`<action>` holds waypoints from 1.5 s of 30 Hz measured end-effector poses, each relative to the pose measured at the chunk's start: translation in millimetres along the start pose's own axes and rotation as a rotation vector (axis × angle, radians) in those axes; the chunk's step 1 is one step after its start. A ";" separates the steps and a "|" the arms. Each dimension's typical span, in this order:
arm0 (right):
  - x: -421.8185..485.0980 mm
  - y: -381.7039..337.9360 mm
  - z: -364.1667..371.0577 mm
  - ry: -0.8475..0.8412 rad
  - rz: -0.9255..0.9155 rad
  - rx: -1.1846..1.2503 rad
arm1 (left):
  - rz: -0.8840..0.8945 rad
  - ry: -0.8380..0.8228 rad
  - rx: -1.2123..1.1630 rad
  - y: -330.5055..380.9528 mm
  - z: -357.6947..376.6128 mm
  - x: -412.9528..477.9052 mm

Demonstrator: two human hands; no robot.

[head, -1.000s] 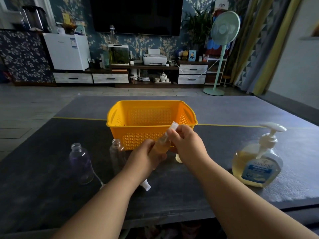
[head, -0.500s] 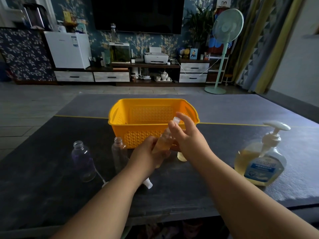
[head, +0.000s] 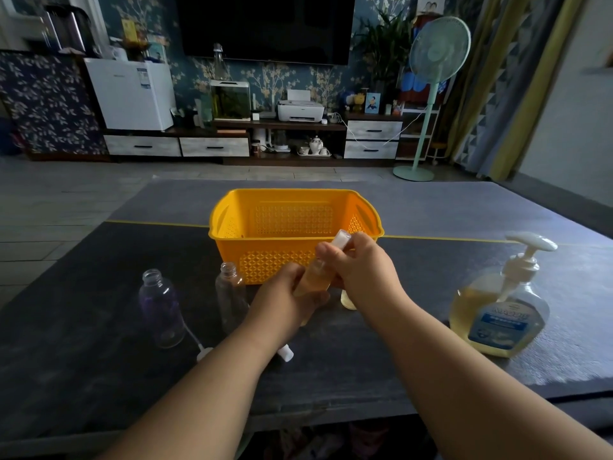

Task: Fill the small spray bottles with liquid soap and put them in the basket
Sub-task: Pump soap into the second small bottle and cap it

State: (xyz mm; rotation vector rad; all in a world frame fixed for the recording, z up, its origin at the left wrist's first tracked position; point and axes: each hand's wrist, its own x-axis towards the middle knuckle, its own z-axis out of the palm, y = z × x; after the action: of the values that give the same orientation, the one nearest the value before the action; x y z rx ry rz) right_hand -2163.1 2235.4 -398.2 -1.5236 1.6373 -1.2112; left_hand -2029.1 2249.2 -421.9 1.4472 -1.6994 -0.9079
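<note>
Amber soap fills the small spray bottle (head: 313,280), held tilted just before the basket (head: 275,260). The left grip (head: 285,300) clasps its body to steady it; the right grip (head: 361,277) pinches the white cap (head: 341,239), probably to screw it tight. On the surface (head: 99,327), a purple-tinted bottle (head: 162,307) and a clear bottle (head: 230,297) stand uncapped to the left, the pump bottle (head: 497,313) to the right. Nothing blocks the basket.
</note>
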 end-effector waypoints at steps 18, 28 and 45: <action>6.9 11.4 -2.9 -0.184 0.019 0.297 | 0.024 -0.010 0.066 -11.7 -1.3 13.7; 3.7 14.5 -3.4 -0.226 0.045 0.417 | 0.014 0.009 0.047 -7.0 -3.7 9.7; 3.2 9.0 -1.6 -0.185 0.019 0.225 | -0.020 0.017 0.075 -1.6 0.8 7.4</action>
State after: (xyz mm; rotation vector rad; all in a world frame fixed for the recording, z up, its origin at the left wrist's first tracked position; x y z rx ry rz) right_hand -2168.9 2232.0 -405.1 -1.4295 1.3452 -1.1633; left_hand -2029.8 2241.7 -423.1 1.5191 -1.7256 -0.8486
